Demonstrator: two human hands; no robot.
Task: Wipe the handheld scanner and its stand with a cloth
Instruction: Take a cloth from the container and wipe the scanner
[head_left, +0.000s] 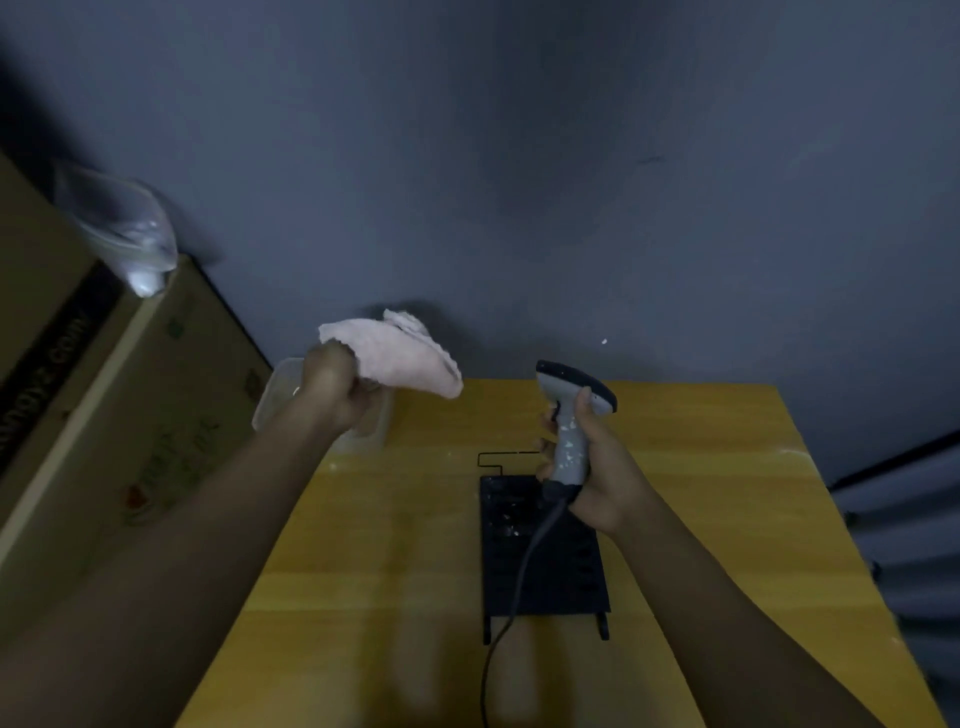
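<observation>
The picture is dim and soft, so fine detail is lost. A clear plastic container (275, 400) at the table's (675, 519) far left corner is mostly hidden behind the left hand (332, 387) and wrist; only its pale rim and one wall show. The printing on the cardboard box (104, 389) left of the table is blurred and cut off by the frame. A crumpled clear bag (124, 228) lies on top of that box, its contents unreadable. The near edge of the table is cut off by the bottom of the frame.

The left hand is closed into a fist around one end of a pale pink cloth (400, 353), held in the air above the far left part of the table; the cloth fans out to the right, clear of everything else.

The right hand (597, 467) is wrapped around the grip of the handheld scanner (571, 415), held upright above the far end of the stand (540, 551). The scanner is grey with a dark head, and its grip is flecked with whitish specks. A dark cable (514, 597) runs from its base down toward the near edge.

The stand is a flat black slotted plate lying near the middle of the table, also speckled white at its far end, with a thin wire loop at that end.
</observation>
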